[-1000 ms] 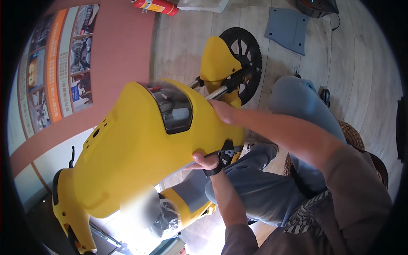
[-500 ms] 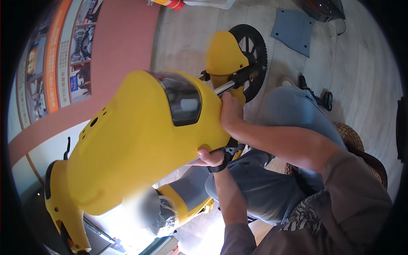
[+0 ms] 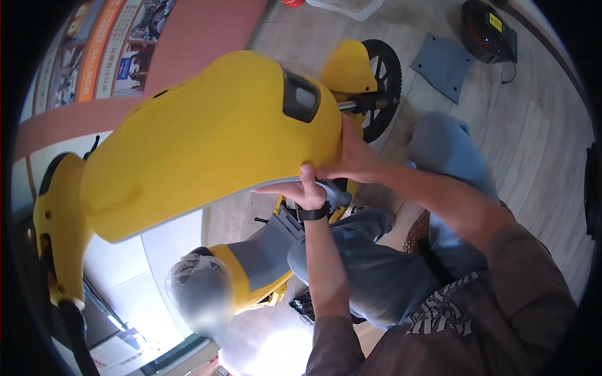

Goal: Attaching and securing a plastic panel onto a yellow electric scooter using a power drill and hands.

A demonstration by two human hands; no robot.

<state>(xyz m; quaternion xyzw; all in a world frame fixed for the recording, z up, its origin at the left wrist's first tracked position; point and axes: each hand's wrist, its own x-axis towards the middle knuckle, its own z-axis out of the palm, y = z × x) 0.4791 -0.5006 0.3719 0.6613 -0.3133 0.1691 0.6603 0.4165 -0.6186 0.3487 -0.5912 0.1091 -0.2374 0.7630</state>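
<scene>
A large yellow front fairing (image 3: 200,144) with a dark-framed headlight (image 3: 302,96) spans the middle of the head view, part of a yellow scooter. My left hand (image 3: 305,190), a dark watch on its wrist, cups the fairing's lower edge, thumb up on the outer face and fingers stretched along the underside. At the fairing's right end, my right hand (image 3: 354,155) presses against the edge, fingers up and thumb toward my left hand. The fingers' undersides are hidden. Just beyond lie the yellow mudguard (image 3: 348,69) and the black front wheel (image 3: 390,88).
Yellow handlebar covers (image 3: 63,219) fill the left side. A plastic-wrapped grey seat (image 3: 200,288) and a grey footboard (image 3: 266,254) are near my left forearm. On the floor beyond lie a grey plate (image 3: 442,66) and a black case (image 3: 489,31). Printed panels (image 3: 94,56) cover the wall.
The fairing sits higher in the picture, its headlight shifted up and right relative to the wheel. Both hands have moved with it and are closer together. The whole view has also shifted.
</scene>
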